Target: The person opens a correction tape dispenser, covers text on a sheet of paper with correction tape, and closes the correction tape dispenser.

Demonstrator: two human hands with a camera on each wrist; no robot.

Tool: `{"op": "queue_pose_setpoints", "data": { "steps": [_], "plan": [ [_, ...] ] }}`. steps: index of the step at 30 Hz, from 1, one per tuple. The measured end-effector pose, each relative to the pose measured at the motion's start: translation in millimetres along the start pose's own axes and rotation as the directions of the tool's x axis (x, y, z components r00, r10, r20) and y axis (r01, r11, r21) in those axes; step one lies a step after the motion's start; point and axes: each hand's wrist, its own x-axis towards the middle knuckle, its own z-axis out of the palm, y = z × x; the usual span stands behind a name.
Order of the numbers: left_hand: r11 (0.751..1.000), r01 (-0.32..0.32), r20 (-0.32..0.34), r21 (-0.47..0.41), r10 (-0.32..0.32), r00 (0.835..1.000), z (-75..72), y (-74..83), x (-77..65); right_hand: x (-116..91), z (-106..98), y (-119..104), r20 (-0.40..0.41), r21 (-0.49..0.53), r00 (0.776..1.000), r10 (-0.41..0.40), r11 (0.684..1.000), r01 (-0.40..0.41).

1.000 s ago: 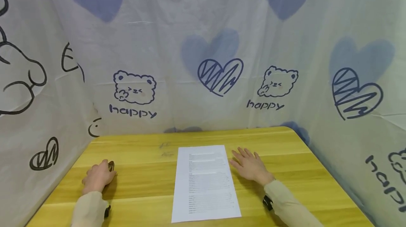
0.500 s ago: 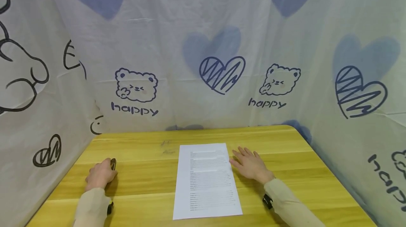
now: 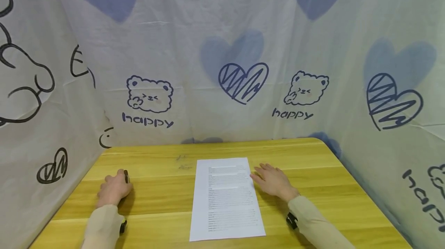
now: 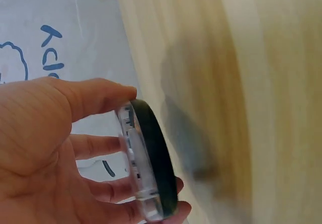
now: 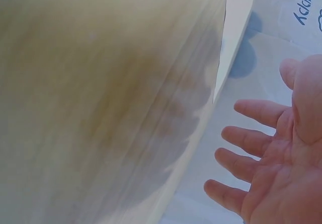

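My left hand [image 3: 114, 188] is raised over the left part of the table. In the left wrist view, its thumb and fingers grip the edges of a thin, rounded object [image 4: 160, 158] with a dark face and a clear casing with small dark marks. Seen from the head, only a dark sliver of it shows past the fingers. My right hand [image 3: 273, 181] hovers with its fingers spread and holds nothing, its fingertips by the upper right edge of a printed white sheet [image 3: 227, 198]. The sheet lies flat, text facing up.
The yellow wood-grain table [image 3: 156, 187] has rounded far corners and faint dark scuffs left of the sheet's top. A pale curtain [image 3: 194, 48] printed with hearts and bears closes in the back and both sides.
My left hand has moved a little right and away from me, carrying the dark-faced object. The right hand has barely moved; the sheet stays in place while the head view shifts slightly.
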Motion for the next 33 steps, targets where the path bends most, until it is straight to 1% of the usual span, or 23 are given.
{"op": "queue_pose_setpoints", "data": {
  "steps": [7,11,14,17,19,25,30,33],
  "plan": [
    [0.999,-0.033,-0.038,-0.037,0.032,0.999,6.9,11.1,1.8,3,2,-2,-0.027,0.030,1.000,0.007,1.000,-0.006],
    [0.998,-0.049,-0.056,-0.037,0.047,0.997,11.9,20.8,4.7,5,4,-4,-0.038,0.055,0.999,0.011,0.998,-0.009],
    [0.997,-0.078,-0.081,-0.016,0.077,0.994,15.2,29.3,7.3,6,5,-5,-0.052,0.059,0.999,0.009,0.998,-0.006],
    [0.993,-0.118,-0.114,-0.009,0.116,0.987,19.0,38.3,9.7,8,6,-8,-0.065,0.054,0.998,0.003,0.999,0.001],
    [0.991,-0.136,-0.132,-0.019,0.132,0.982,21.3,44.6,11.3,8,6,-10,-0.074,0.049,0.997,-0.002,0.999,0.006],
    [0.986,-0.150,-0.160,-0.073,0.137,0.978,29.9,62.6,13.8,10,6,-16,-0.086,0.034,0.996,-0.007,0.999,0.010],
    [0.974,-0.185,-0.179,-0.135,0.159,0.971,35.6,76.5,13.6,13,5,-20,-0.074,0.048,0.997,0.002,0.999,0.001],
    [0.966,-0.214,-0.189,-0.146,0.185,0.964,38.1,83.6,13.7,14,5,-22,-0.074,0.050,0.997,-0.009,0.999,0.013]
  ]
}}
